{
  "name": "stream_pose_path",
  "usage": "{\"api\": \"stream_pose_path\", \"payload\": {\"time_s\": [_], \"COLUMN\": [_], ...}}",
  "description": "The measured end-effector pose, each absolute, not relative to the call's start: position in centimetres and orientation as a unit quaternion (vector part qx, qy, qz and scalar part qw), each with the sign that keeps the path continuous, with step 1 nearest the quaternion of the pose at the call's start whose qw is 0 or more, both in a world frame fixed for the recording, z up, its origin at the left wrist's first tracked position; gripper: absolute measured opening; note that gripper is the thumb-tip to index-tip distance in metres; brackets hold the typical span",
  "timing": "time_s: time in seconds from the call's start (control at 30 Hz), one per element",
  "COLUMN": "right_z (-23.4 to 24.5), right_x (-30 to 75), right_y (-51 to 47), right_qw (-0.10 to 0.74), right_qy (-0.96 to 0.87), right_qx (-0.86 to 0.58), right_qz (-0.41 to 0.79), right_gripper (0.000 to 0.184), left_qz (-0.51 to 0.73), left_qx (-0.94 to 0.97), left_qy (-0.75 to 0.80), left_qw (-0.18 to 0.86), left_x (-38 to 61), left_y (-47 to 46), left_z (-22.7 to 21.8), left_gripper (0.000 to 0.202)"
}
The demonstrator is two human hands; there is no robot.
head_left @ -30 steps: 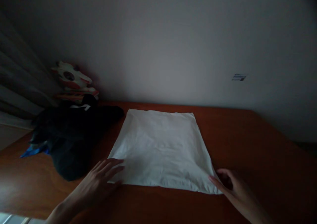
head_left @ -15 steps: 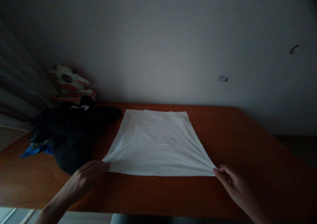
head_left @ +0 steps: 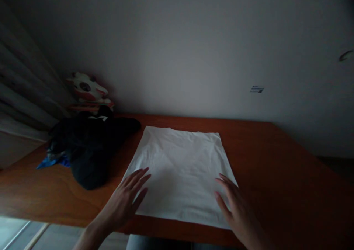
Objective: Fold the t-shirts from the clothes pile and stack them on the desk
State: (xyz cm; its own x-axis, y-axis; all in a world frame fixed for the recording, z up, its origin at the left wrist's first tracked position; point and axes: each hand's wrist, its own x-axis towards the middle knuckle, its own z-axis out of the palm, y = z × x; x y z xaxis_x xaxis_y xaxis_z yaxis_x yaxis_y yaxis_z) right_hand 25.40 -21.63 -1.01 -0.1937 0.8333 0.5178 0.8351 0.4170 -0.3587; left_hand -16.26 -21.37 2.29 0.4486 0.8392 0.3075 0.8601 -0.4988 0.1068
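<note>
A white folded cloth [head_left: 179,167] lies flat on the reddish wooden table [head_left: 276,176]. My left hand [head_left: 125,200] rests flat on the cloth's near left corner, fingers stretched out and apart. My right hand [head_left: 238,209] lies flat over the near right corner, fingers spread too. Neither hand holds anything.
A heap of dark clothes [head_left: 88,146] with a blue piece [head_left: 51,161] sits at the table's left. Behind it a white and red plush toy [head_left: 87,89] leans by the wall. A curtain [head_left: 24,95] hangs at the far left. The table's front edge runs just below my hands.
Half a second ago both hands pinched the near corners and pulled the cloth taut. Now they have let go and lie flat on it, moved inward.
</note>
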Motion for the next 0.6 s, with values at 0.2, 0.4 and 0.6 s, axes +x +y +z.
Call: {"api": "stream_pose_path", "payload": {"time_s": [0.2,0.4,0.6], "right_z": [-4.2,-5.1,-3.4], "right_x": [23.6,26.4,26.8], "right_y": [-20.4,-22.7,-21.6], "right_qw": [0.225,0.216,0.252], "right_qy": [-0.795,-0.783,-0.778], "right_qx": [-0.557,-0.576,-0.574], "right_qz": [-0.076,-0.088,-0.038], "right_gripper": [0.061,0.068,0.042], "left_qz": [-0.127,-0.126,-0.140], "left_qx": [-0.840,-0.832,-0.814], "left_qy": [-0.516,-0.523,-0.552], "left_qw": [0.104,0.135,0.116], "left_x": [-15.1,-17.1,-16.2], "left_y": [-19.7,-22.9,-23.2], "left_z": [-1.6,-1.9,-1.0], "left_gripper": [0.071,0.085,0.067]}}
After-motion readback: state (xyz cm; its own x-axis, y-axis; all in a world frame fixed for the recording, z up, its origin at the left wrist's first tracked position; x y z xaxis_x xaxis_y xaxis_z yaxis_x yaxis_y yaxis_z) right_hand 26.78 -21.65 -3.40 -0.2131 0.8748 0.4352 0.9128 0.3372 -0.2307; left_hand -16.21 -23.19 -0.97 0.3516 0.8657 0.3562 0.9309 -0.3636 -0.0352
